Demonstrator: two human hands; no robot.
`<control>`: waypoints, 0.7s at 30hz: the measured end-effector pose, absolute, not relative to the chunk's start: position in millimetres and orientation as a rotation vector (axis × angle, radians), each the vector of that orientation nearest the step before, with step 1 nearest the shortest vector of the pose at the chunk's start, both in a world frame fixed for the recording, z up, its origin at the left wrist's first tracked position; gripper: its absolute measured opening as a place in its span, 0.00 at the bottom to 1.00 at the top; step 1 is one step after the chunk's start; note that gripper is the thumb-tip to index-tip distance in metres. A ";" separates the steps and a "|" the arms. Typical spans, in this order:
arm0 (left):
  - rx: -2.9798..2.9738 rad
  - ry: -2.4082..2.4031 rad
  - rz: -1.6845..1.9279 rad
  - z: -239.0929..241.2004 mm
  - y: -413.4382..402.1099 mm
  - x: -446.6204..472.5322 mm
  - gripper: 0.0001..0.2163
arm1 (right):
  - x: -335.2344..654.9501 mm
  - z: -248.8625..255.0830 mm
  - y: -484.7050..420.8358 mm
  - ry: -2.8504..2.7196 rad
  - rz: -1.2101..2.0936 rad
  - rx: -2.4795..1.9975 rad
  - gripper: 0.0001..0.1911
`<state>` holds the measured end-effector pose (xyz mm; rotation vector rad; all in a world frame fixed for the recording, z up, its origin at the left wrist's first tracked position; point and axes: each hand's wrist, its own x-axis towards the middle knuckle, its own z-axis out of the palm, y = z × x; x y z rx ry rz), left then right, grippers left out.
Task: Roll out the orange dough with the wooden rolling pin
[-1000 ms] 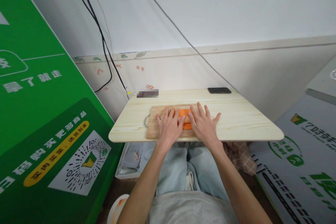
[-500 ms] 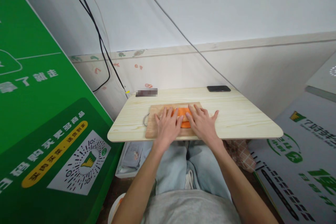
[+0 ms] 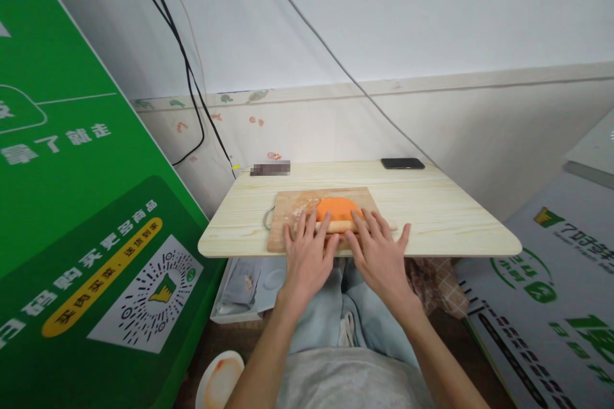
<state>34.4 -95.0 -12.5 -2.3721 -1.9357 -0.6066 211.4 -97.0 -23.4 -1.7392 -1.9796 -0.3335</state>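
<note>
A flattened piece of orange dough (image 3: 339, 207) lies on a wooden cutting board (image 3: 288, 201) dusted with flour. Across the dough's near part rests a wooden rolling pin (image 3: 339, 226). My left hand (image 3: 307, 255) presses its outstretched fingers on the pin's left part. On the right part of the pin lies my right hand (image 3: 381, 255), fingers spread and flat, thumb toward the middle. Neither hand wraps around the pin. Some of the pin and the near edge of the dough are hidden under the fingers.
The board is on a pale wooden table (image 3: 446, 217). A black phone (image 3: 403, 163) lies at its back right, and a dark blurred-out item (image 3: 270, 169) at its back left. Below stand a white box (image 3: 237, 317) and a stained white bowl (image 3: 221, 380). A green panel (image 3: 62, 160) flanks the left.
Both hands have drawn back toward my body with the rolling pin. More of the orange dough and the floured board now shows beyond the pin.
</note>
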 end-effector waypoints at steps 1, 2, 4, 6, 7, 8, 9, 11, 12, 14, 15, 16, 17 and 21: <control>-2.380 -1.923 -0.599 -14.5 -100.4 33.2 0.27 | 212.6 -25.3 -103.1 -1.990 -0.358 -1.738 0.30; -2.387 -1.919 -0.590 -15.0 -101.9 32.4 0.27 | 213.7 -25.5 -104.9 -2.003 -0.369 -1.742 0.30; -2.398 -1.928 -0.576 -11.4 -93.8 32.2 0.27 | 214.7 -20.9 -95.7 -2.030 -0.336 -1.761 0.30; -2.413 -1.945 -0.570 -2.8 -74.0 33.6 0.26 | 213.9 -11.4 -73.3 -2.036 -0.256 -1.786 0.29; -2.425 -1.949 -0.566 2.7 -61.6 34.6 0.26 | 212.8 -5.9 -59.5 -2.038 -0.215 -1.794 0.29; -2.434 -1.955 -0.555 8.5 -48.8 35.7 0.25 | 211.2 -0.4 -45.4 -2.028 -0.191 -1.801 0.29; -2.438 -1.959 -0.543 14.3 -36.5 36.5 0.25 | 209.4 4.7 -32.0 -2.025 -0.175 -1.801 0.29; -2.447 -1.959 -0.521 23.7 -16.7 37.5 0.24 | 205.8 12.6 -10.9 -2.024 -0.171 -1.808 0.29; -2.450 -1.958 -0.514 26.7 -10.4 37.6 0.24 | 204.3 15.0 -4.6 -2.025 -0.178 -1.813 0.29; -2.449 -1.950 -0.522 27.4 -7.6 36.9 0.24 | 202.4 15.5 -2.8 -2.024 -0.199 -1.822 0.30; -2.445 -1.944 -0.536 25.1 -11.3 36.3 0.24 | 202.2 13.6 -7.5 -2.020 -0.211 -1.823 0.30; -2.440 -1.938 -0.552 21.2 -18.2 35.4 0.24 | 202.4 10.4 -15.7 -2.012 -0.223 -1.822 0.29; -2.435 -1.929 -0.569 15.9 -27.6 34.4 0.24 | 203.2 6.0 -26.7 -2.001 -0.233 -1.819 0.29; -2.429 -1.865 -0.611 -7.1 -70.8 30.4 0.26 | 208.3 -14.3 -76.8 -1.963 -0.284 -1.774 0.29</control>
